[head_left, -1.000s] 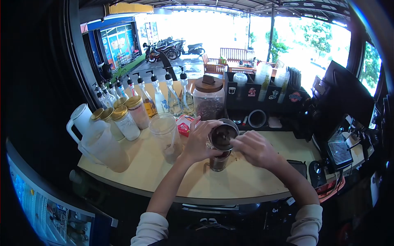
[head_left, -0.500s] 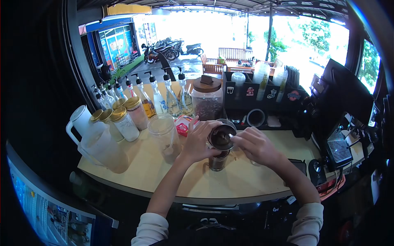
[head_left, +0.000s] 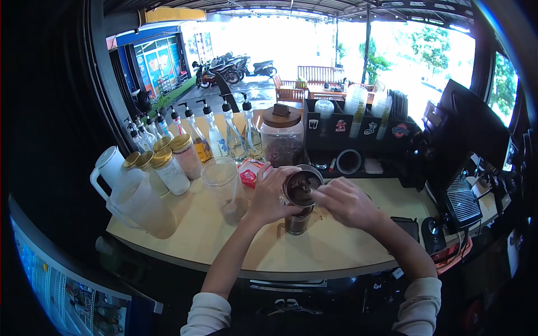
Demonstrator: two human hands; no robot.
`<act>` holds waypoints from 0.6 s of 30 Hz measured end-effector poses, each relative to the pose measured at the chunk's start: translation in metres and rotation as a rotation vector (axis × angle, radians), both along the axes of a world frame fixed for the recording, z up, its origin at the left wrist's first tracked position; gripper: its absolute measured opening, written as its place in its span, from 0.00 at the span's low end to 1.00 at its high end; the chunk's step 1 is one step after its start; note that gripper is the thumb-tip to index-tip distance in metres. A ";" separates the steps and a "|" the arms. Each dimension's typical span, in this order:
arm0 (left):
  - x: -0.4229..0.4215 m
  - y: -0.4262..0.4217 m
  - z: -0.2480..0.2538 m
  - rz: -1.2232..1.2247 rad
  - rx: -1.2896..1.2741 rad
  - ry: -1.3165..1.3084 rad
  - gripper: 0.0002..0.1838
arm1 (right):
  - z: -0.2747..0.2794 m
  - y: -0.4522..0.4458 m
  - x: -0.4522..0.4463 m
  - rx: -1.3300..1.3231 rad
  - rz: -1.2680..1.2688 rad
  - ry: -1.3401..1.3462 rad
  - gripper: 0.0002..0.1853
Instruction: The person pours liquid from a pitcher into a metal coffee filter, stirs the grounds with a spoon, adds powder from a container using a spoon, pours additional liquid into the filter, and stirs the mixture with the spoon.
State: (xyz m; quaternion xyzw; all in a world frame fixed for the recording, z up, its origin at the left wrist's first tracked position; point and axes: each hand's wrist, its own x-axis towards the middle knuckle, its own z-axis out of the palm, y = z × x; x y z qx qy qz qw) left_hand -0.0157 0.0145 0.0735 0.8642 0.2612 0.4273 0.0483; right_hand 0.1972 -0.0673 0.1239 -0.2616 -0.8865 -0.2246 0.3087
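Observation:
My left hand (head_left: 270, 195) is closed around a metal cup (head_left: 305, 167), its mouth tilted toward me and dark matter inside. Below the cup stands a small glass (head_left: 297, 225) with dark contents, on the wooden counter (head_left: 269, 255). My right hand (head_left: 348, 204) pinches what looks like a spoon (head_left: 312, 191), with its far end inside the cup; most of it is hidden by the fingers. Left of my left hand is a clear open jar (head_left: 224, 190) with some brownish powder low inside. Behind that hand lies a red and white packet (head_left: 249, 173).
At the left stand a frosted pitcher (head_left: 140, 210), a white jug (head_left: 109, 168) and several gold-lidded jars (head_left: 181, 157). Pump bottles (head_left: 216, 134) line the back beside a wooden-lidded jar (head_left: 282, 137). A black cup organizer (head_left: 358, 126) and an espresso machine (head_left: 462, 196) occupy the right.
My right hand has shifted slightly left and down at the cup's mouth, moving the spoon. The dark contents look stirred about. My left hand keeps its hold on the cup.

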 end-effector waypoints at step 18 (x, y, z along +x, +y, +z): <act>-0.013 0.009 0.002 -0.090 -0.081 0.030 0.44 | -0.007 0.002 -0.009 -0.551 0.125 0.284 0.08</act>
